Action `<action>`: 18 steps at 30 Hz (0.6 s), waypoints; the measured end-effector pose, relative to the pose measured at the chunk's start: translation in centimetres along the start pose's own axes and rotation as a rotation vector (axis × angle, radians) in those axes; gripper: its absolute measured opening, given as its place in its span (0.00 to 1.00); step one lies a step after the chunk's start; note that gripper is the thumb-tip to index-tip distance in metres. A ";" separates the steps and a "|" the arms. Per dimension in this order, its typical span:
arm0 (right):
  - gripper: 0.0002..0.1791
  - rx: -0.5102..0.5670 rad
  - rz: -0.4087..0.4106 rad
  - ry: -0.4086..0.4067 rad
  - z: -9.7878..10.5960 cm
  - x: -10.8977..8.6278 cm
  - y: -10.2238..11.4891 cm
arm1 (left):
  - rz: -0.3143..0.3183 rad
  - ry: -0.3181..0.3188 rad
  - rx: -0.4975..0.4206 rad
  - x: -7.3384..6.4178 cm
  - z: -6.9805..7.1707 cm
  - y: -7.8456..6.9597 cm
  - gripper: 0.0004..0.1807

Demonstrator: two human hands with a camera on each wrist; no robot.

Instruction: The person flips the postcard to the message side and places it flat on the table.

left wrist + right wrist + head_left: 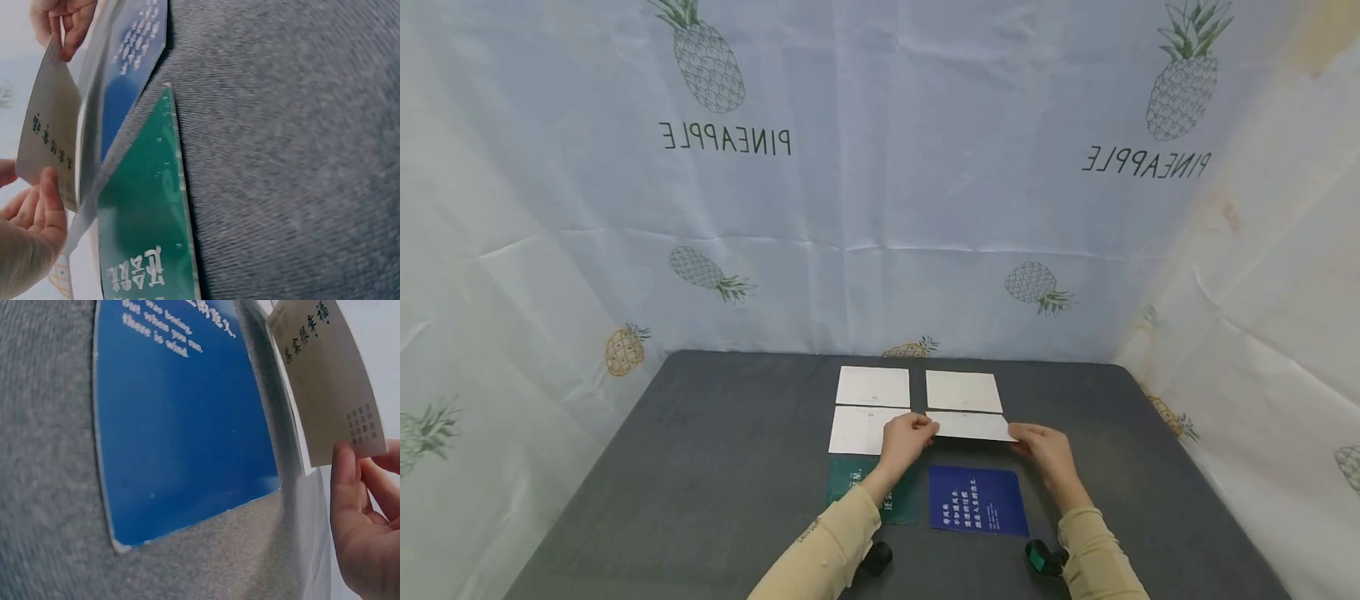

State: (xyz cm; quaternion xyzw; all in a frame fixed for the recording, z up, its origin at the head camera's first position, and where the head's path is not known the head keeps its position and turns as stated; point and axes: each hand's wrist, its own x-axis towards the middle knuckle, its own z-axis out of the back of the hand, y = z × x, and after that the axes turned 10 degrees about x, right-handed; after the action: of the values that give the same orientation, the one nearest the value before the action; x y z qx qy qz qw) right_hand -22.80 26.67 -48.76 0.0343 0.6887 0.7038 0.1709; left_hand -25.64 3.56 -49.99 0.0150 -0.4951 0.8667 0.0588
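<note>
Both hands hold one postcard [970, 426] by its two ends, raised off the table and tilted. Its plain whitish back faces the head view; the cream side with dark printed characters shows in both wrist views. At its left end the left hand [906, 439] pinches it between thumb and fingers. The right hand [1049, 457] pinches the opposite end, with the thumb on the printed side [331, 406]. Nearer the person lie a blue postcard [977, 500] and a green postcard [887, 492] with white writing. The left forearm partly covers the green one.
Three whitish cards lie face-plain on the dark grey table [722, 475]: a back left card [872, 387], a back right card [964, 392] and a front left card [856, 429]. A pineapple-print curtain [865, 192] hangs behind and at both sides.
</note>
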 end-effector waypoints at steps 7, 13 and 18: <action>0.23 -0.283 0.050 -0.026 -0.1 0.0 -0.7 | -0.023 0.049 0.087 -0.2 -0.6 0.4 0.17; 0.22 -0.387 0.075 -0.027 0.1 0.7 -1.2 | -0.076 0.068 0.198 -0.2 -0.8 0.2 0.10; 0.21 -0.523 0.120 -0.013 0.2 0.8 -1.6 | -0.126 0.104 0.287 -0.4 -1.0 0.1 0.25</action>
State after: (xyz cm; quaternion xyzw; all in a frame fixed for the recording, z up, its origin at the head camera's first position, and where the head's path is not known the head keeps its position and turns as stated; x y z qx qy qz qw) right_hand -23.22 27.14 -50.47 0.0340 0.4792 0.8664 0.1363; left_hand -25.23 4.38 -50.63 0.0094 -0.3608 0.9226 0.1359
